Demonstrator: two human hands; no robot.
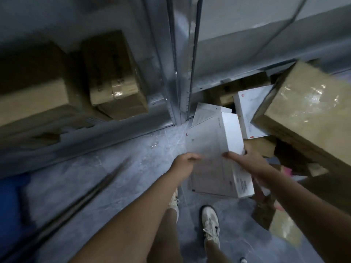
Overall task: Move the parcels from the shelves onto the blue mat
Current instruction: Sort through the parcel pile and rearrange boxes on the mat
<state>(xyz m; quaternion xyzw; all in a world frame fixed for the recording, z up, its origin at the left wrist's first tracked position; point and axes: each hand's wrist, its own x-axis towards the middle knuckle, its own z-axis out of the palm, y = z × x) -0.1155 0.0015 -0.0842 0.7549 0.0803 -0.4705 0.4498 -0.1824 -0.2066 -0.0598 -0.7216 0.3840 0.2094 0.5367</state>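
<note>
Carry step: left hand [185, 160] and right hand [247, 161] grip white parcel [212, 137]. Next: turn toward blue mat [11, 196], beyond left hand.

1. Observed long white parcel [212, 147] at centre of frame, held up above the grey floor [117, 173].
2. Noted left hand [185, 161] gripping its left edge and right hand [245, 161] gripping its right side, thumb on top.
3. Recorded flat white parcel [206, 112] and white box [248, 114] just behind it, beside the metal shelf upright [182, 73].
4. Logged large taped cardboard box [311, 112] at right of frame, tilted.
5. Logged two brown cartons [114, 78] at upper left, on the shelf, in shadow.
6. Noted blue mat [9, 196] at lower left edge, blurred.
7. Noted pale shoes [209, 223] at bottom centre.
</note>
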